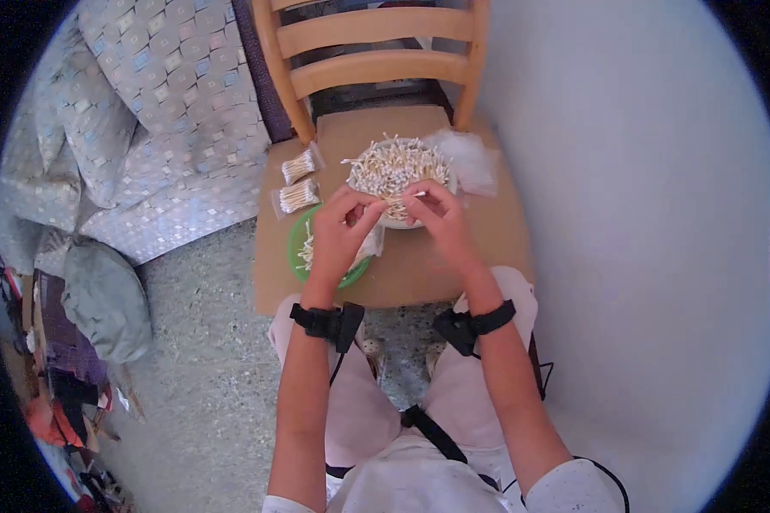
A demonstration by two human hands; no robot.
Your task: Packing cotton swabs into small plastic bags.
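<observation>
A pale bowl [399, 226] heaped with cotton swabs [395, 164] stands on the chair seat in front of me. Over its near side, my right hand [441, 220] pinches a cotton swab [420, 194] whose white tip shows at the fingertips. Close beside it, my left hand [342, 229] has thumb and forefinger pressed together; what they hold, if anything, is too small to make out. Partly under my left hand sits a green bowl [294, 250] with some loose swabs and something whitish in it. Two small clear bags of swabs [298, 197] lie to the left.
Thin clear plastic bags [477, 167] lie right of the pale bowl. The wooden chair back [381, 70] rises behind. A white wall [633, 214] stands close on the right. Patterned cushions [171, 94] and a grey-green bag [105, 295] are on the left.
</observation>
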